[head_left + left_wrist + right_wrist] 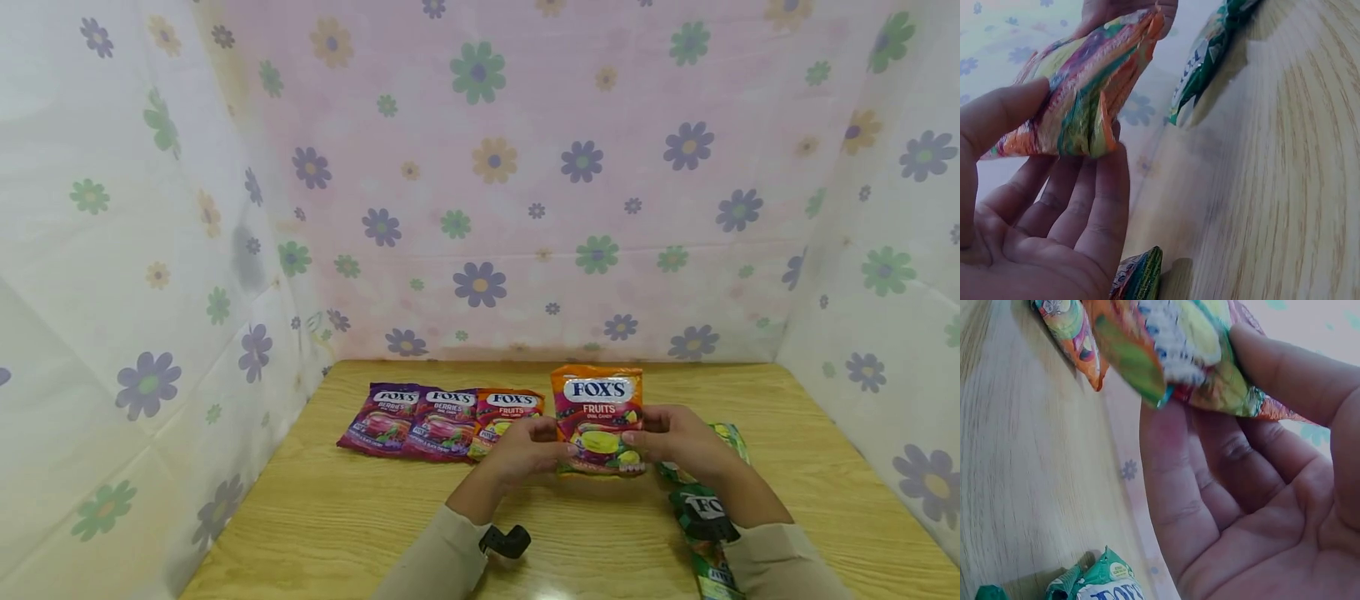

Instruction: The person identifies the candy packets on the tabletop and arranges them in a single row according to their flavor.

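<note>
An orange and maroon candy bag (598, 421) labelled FOX'S FRUITS is held upright above the table, its printed front toward the head camera. My left hand (527, 450) pinches its left edge, thumb in front and fingers behind. On the opposite edge my right hand (686, 442) grips it the same way. The left wrist view shows the thumb (1007, 112) pressing the crinkled wrapper (1085, 94) from one side. A second orange fruit candy bag (510, 408) lies just left of the held one, partly covered by my left hand.
Two purple berry candy bags (442, 421) lie overlapping at the left of the wooden table (337, 517). Green candy bags (705, 504) lie at the right, partly hidden under my right forearm. A flowered cloth (525, 192) stands behind and along both sides.
</note>
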